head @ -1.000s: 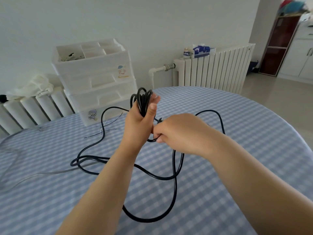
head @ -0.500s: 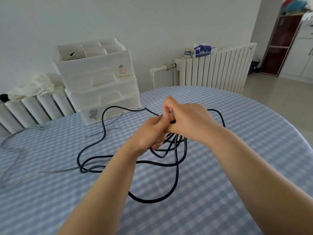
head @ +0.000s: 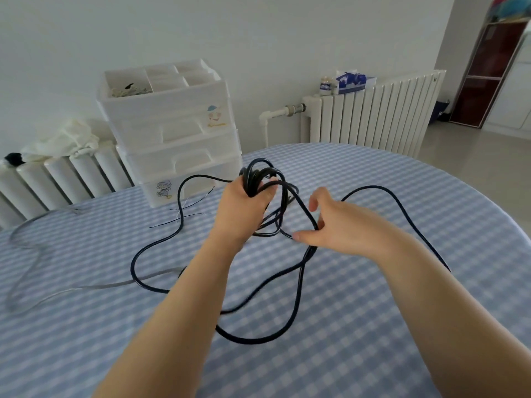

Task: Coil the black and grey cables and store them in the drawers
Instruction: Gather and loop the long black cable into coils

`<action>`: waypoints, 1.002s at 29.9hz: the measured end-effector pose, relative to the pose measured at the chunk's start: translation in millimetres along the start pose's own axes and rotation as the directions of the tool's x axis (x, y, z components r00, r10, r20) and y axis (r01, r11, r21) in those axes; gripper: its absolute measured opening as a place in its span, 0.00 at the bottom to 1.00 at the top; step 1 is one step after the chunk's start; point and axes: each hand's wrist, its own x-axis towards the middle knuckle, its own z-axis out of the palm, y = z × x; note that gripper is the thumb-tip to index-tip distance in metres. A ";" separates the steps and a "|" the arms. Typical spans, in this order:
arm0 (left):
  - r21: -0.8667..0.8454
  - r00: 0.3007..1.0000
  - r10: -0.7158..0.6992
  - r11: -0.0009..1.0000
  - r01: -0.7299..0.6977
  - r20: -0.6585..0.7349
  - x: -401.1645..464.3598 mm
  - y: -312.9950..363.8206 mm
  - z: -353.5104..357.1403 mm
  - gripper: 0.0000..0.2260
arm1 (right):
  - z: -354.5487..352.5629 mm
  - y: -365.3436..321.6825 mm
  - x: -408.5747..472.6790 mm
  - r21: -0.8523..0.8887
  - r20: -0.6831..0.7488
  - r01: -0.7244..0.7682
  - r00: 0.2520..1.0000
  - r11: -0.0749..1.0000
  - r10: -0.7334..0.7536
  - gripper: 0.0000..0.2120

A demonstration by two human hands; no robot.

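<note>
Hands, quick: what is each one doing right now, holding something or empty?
Left hand: grips the coiled loops of the black cable.
Right hand: fingers loosely spread, the cable running between thumb and fingers; not clearly gripping it.

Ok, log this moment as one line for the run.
step: coiling | left hand: grips black cable loops | right hand: fingers spread at loose strand | grey cable: on table, untouched | drawers: closed

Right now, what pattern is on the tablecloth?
The tablecloth is a blue-and-white check, seen best in the head view.
</note>
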 end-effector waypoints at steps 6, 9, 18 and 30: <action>-0.272 0.998 -0.057 0.961 0.059 0.016 -11.5 3.1 11.9 0.15 | 8.1 16.5 21.3 0.091 0.239 -0.223 0.951 0.971 0.196 0.34; -0.562 0.980 -0.197 0.810 0.168 0.008 -3.4 7.7 -4.4 0.17 | 7.4 34.6 21.2 -0.016 0.266 -0.251 0.932 0.968 0.246 0.31; -0.422 0.970 -0.227 0.874 0.240 0.081 0.2 4.5 -7.4 0.17 | 13.5 17.0 27.2 0.505 -0.207 0.084 0.978 0.859 0.026 0.27; -0.396 0.900 -0.260 0.830 0.394 0.350 2.3 0.1 -11.9 0.17 | 4.9 -15.1 42.2 0.508 -0.502 0.079 0.837 0.858 0.221 0.17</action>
